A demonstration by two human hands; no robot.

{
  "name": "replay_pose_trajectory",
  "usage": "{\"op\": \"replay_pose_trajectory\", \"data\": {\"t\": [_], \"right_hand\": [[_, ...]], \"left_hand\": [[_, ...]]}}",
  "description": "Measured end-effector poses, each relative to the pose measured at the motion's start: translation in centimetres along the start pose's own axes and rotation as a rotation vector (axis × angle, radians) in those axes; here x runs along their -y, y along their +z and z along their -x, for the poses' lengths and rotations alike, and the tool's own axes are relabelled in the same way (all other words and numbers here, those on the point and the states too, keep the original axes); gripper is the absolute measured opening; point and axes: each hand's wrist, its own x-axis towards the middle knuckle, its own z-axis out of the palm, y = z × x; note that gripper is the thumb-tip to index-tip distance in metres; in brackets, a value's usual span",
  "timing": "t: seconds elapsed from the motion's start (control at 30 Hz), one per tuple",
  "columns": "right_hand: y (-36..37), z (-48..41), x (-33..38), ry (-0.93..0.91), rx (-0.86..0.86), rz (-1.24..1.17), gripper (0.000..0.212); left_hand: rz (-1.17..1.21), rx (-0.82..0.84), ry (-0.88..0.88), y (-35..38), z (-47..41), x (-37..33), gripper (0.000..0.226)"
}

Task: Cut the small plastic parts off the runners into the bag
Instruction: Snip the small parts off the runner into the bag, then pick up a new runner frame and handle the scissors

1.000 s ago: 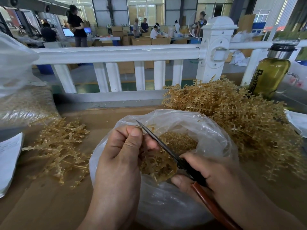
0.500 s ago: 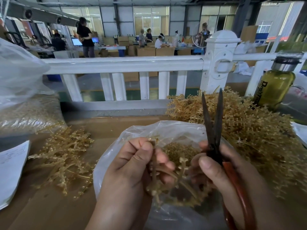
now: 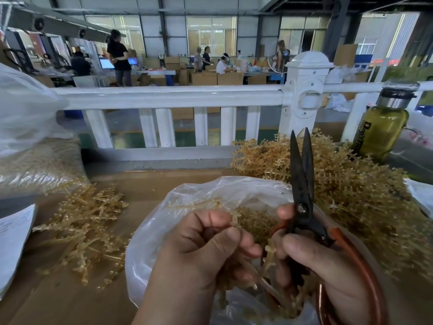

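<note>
Head view: a second ago the scissors (image 3: 302, 184) lay across the bag (image 3: 164, 231) mid-cut. Now they point straight up above its far rim, blades slightly apart, with the right hand (image 3: 323, 266) keeping its grip clamped on the handles. The left hand (image 3: 203, 252) has its grip clamped on the runner (image 3: 269, 252) over the bag's mouth. I judge it is being turned to offer a fresh branch. Loose parts (image 3: 253, 221) lie inside the bag. Both hands cover most of the runner, so I cannot tell how many parts remain on it. The handles run off the frame below the bag.
</note>
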Motion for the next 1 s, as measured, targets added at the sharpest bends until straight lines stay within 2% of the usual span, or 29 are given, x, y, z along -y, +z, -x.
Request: {"op": "replay_pose_trajectory", "data": {"t": [0.03,0.17,0.27,0.33,0.43,0.53,0.63,0.7,0.77,0.87,1.0], "right_hand": [[0.4,-0.9,0.7,0.051,0.119,0.017,0.073],[-0.3,-1.0,-0.7,0.106,0.104,0.078,0.069],[-0.6,-0.9,-1.1,0.101,0.101,0.216,0.069],[-0.9,-1.2,-1.4,0.090,0.087,0.216,0.065],[-0.9,-1.4,-1.5,0.050,0.038,0.190,0.063],[-1.2,-1.6,-1.4,-0.032,-0.058,0.134,0.053],[-1.1,-1.7,-1.3,-0.046,-0.063,0.077,0.066],[-0.8,-1.6,-1.3,-0.034,-0.048,0.066,0.071],[-1.0,-1.6,-1.5,-0.017,-0.016,0.120,0.071],[-1.5,-1.5,-1.4,-0.003,0.026,0.293,0.077],[-1.5,-1.8,-1.7,0.022,0.012,0.232,0.078]], "left_hand": [[-0.039,0.007,0.019,0.0,0.1,0.1,0.031],[-0.255,0.042,0.106,0.0,0.5,0.7,0.023],[-0.315,0.069,0.119,0.2,0.6,0.7,0.018],[-0.299,0.088,0.110,0.3,0.8,0.7,0.019],[-0.250,0.121,0.038,0.0,0.8,0.6,0.053],[-0.205,0.197,-0.129,-0.5,0.5,0.2,0.085],[-0.170,0.279,-0.288,-0.9,0.4,-0.1,0.108],[-0.155,0.314,-0.294,-1.1,0.4,-0.2,0.100],[-0.152,0.327,-0.266,-1.1,0.4,-0.5,0.082],[-0.121,0.233,-0.255,-1.0,0.2,-0.7,0.068],[0.009,0.085,-0.258,-0.6,-0.3,-1.2,0.046]]}}
